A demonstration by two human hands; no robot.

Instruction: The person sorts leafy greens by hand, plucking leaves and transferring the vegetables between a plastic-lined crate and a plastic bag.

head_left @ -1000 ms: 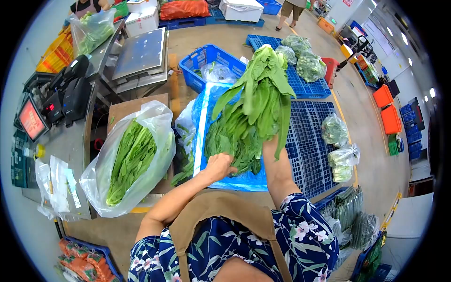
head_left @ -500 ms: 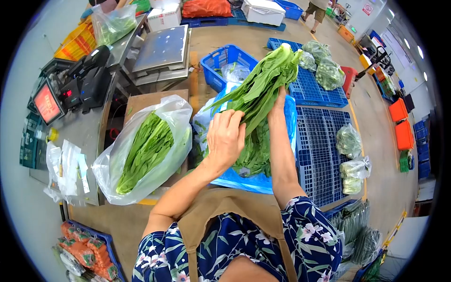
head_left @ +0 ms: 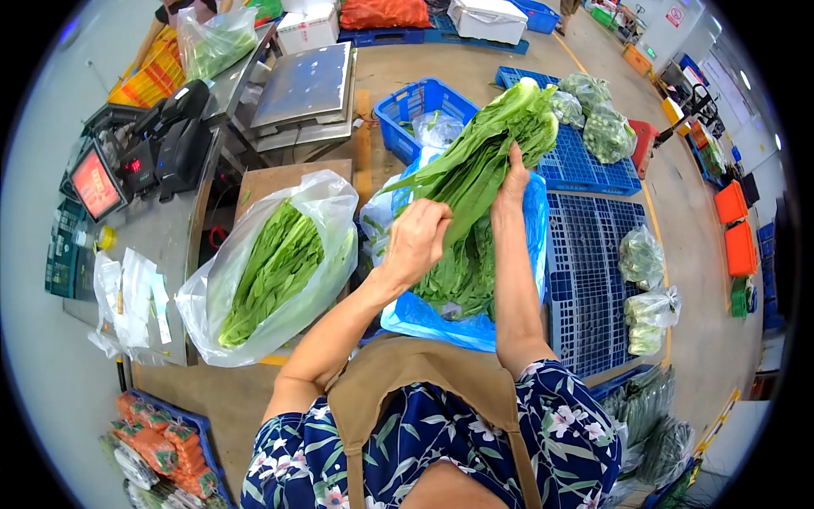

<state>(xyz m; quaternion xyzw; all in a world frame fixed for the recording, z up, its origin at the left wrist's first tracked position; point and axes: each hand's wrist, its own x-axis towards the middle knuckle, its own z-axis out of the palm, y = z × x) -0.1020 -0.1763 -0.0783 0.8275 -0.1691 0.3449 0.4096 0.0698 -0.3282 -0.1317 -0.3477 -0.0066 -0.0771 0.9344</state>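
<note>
My right hand [head_left: 511, 182] is wrapped round a bunch of long leafy greens [head_left: 487, 153], its pale stem ends pointing up and away. My left hand [head_left: 417, 240] is closed at the leaf side of the bunch, fingers pinched together; what they hold, if anything, is hidden. Below both hands, a blue-lined box [head_left: 538, 229] contains more leafy greens [head_left: 462, 276]. To the left, an open clear plastic bag [head_left: 331, 199] holds other long greens [head_left: 275, 270].
Beyond the box is a blue crate [head_left: 398, 136]. A metal scale [head_left: 303, 87] and a counter [head_left: 161, 229] with a screen [head_left: 96, 184] stand left. Blue pallets [head_left: 585, 271] with bagged vegetables [head_left: 609, 134] lie right. A co-worker's arm [head_left: 151, 42] shows at the upper left.
The bunch has been lowered and tilted leftward over the box. My left hand has risen from the box greens to the bunch's leaves. The view has shifted, moving the surroundings rightward.
</note>
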